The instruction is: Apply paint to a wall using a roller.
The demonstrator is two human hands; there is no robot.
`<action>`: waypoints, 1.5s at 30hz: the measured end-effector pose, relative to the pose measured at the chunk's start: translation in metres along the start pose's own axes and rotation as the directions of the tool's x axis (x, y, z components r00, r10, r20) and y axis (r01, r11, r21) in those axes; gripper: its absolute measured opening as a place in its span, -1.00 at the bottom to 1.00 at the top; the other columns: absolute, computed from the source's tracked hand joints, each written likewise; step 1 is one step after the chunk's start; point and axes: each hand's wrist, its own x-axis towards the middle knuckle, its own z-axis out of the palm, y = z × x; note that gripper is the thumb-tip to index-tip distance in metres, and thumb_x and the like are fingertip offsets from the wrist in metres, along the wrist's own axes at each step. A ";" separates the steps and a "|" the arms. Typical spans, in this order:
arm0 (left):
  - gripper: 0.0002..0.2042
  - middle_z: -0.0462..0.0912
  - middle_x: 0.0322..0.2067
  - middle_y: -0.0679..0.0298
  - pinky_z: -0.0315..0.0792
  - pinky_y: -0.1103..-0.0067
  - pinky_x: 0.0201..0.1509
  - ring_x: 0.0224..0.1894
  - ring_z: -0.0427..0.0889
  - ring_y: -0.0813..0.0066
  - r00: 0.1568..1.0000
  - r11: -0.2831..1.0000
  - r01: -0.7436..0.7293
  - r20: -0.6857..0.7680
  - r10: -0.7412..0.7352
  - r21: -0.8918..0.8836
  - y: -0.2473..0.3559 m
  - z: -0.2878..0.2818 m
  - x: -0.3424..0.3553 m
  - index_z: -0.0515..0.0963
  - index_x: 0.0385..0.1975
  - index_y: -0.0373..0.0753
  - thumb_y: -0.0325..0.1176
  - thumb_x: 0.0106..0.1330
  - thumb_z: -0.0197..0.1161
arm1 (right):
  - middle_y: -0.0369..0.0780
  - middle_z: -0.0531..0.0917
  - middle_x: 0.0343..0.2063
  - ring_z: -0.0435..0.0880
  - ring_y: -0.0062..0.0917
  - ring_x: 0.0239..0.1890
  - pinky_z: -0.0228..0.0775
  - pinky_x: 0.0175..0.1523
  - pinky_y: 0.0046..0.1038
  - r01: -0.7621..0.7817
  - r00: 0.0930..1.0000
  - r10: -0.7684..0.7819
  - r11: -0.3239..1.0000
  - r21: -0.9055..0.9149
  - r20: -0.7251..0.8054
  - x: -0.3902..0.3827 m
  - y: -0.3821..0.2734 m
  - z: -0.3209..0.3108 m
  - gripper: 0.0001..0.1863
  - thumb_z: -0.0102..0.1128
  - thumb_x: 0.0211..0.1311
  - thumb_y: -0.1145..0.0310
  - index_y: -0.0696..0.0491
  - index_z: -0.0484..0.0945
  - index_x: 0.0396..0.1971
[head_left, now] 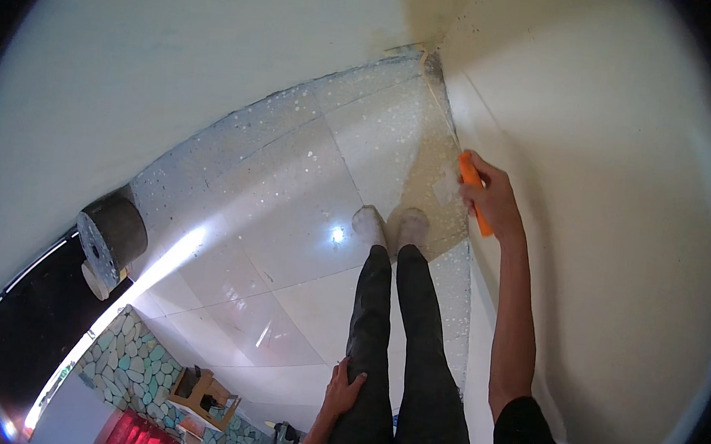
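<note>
In the head view, an orange handle (471, 174) is gripped by the right hand (497, 201), the fingers being curled closely around it. It is held near the foot of the pale right-hand wall (624, 210) (whether the wall is touched cannot be told). The left hand (344, 392) is rested on a dark trouser leg (371, 315), its fingers slightly spread. White-speckled floor tiles (293, 167) are stood upon by two pale-covered feet (369, 224).

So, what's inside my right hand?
Your bare right hand holds an orange, bar-shaped handle. Its end nearest you sticks out; the parts wrapped in your grip are covered from view.
</note>
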 end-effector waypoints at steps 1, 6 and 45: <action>-0.32 0.35 0.14 -0.16 0.30 0.19 0.22 0.16 0.40 -0.16 1.000 1.000 0.002 0.005 -0.002 -0.010 0.001 0.000 0.001 0.18 0.28 -0.30 0.00 0.26 0.15 | -0.24 0.55 -0.37 0.44 -0.70 -0.63 0.35 -0.55 -0.61 -0.012 1.000 0.012 1.000 0.021 -0.003 0.013 -0.001 0.003 -0.35 0.10 0.05 0.61 0.13 0.33 0.25; -0.32 0.36 0.13 -0.15 0.30 0.20 0.22 0.18 0.38 -0.14 0.999 0.999 0.034 -0.006 -0.034 -0.016 0.001 -0.008 -0.004 0.18 0.27 -0.30 0.00 0.26 0.16 | -0.26 0.50 -0.37 0.40 -0.71 -0.64 0.30 -0.59 -0.64 -0.018 1.000 0.017 0.999 -0.041 -0.025 -0.024 -0.006 0.034 -0.40 0.08 0.07 0.64 0.14 0.36 0.21; -0.29 0.33 0.16 -0.15 0.27 0.23 0.26 0.20 0.37 -0.12 0.999 0.998 0.040 0.022 -0.040 -0.043 -0.003 -0.009 -0.002 0.16 0.29 -0.31 0.01 0.26 0.14 | -0.24 0.53 -0.33 0.42 -0.72 -0.63 0.34 -0.58 -0.64 0.020 1.000 -0.018 0.996 0.092 -0.020 -0.045 -0.001 0.065 -0.31 0.07 0.04 0.65 0.13 0.28 0.29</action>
